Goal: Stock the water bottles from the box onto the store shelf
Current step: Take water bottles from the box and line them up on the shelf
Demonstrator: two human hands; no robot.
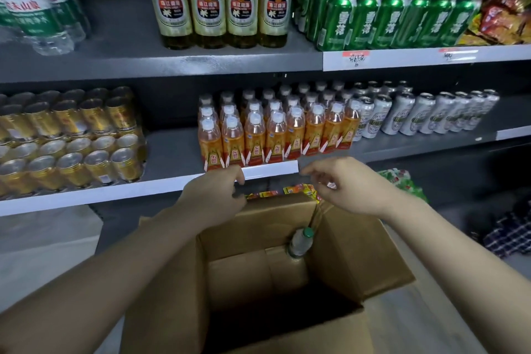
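An open cardboard box (359,261) stands on the floor in front of the shelf. One clear water bottle (300,241) with a green cap stands upright in its far right corner; the rest of the inside is dark. My left hand (218,192) hovers over the box's far rim with loosely curled fingers, next to the white strip of the middle shelf (172,149). My right hand (344,187) hovers over the far right flap, fingers loosely bent, holding nothing that I can see. Green-labelled water bottles (31,8) stand on the top shelf at the left.
The top shelf holds yellow-labelled beer bottles (221,3), green cans (388,14) and snack bags (502,17). On the middle shelf sit gold cans (66,138), orange drink bottles (273,132) and white cans (425,115). Bare grey shelf shows between the gold cans and the orange bottles.
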